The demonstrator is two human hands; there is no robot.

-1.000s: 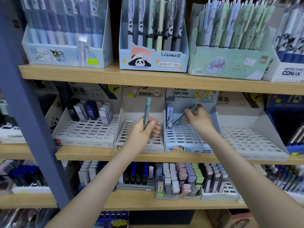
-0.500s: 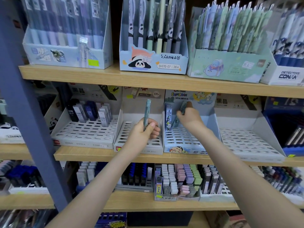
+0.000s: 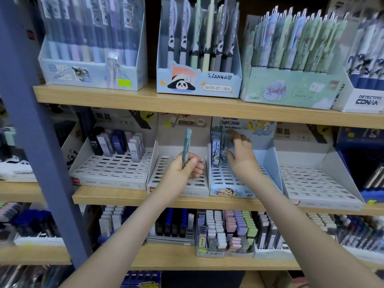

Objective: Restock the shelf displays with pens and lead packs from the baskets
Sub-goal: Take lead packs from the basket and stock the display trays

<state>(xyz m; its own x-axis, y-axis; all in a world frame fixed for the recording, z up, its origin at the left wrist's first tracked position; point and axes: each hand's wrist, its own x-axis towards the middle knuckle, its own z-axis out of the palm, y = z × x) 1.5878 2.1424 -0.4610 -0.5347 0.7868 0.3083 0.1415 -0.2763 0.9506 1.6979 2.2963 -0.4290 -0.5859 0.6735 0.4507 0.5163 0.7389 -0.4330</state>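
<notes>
My left hand [image 3: 187, 168] grips a teal lead pack [image 3: 186, 145] upright in front of the grey slotted tray [image 3: 199, 183] on the middle shelf. My right hand [image 3: 242, 157] reaches into the blue cartoon display tray [image 3: 239, 183]. Its fingers are stretched against a lead pack [image 3: 225, 145] that stands in a back-left slot. Another pack [image 3: 215, 150] stands just left of it. The other slots I can see in that tray hold nothing.
A tray with HB 0.7 lead cases [image 3: 116, 146] sits left, and a bare slotted tray [image 3: 315, 183] right. Pen boxes [image 3: 199, 80] line the top shelf, erasers and leads [image 3: 228, 231] the lower one. A blue upright post [image 3: 41, 142] crosses the left.
My right hand carried its lead pack left and up to the tray's back-left corner and stood it beside the first pack. My left hand stayed put with its pack.
</notes>
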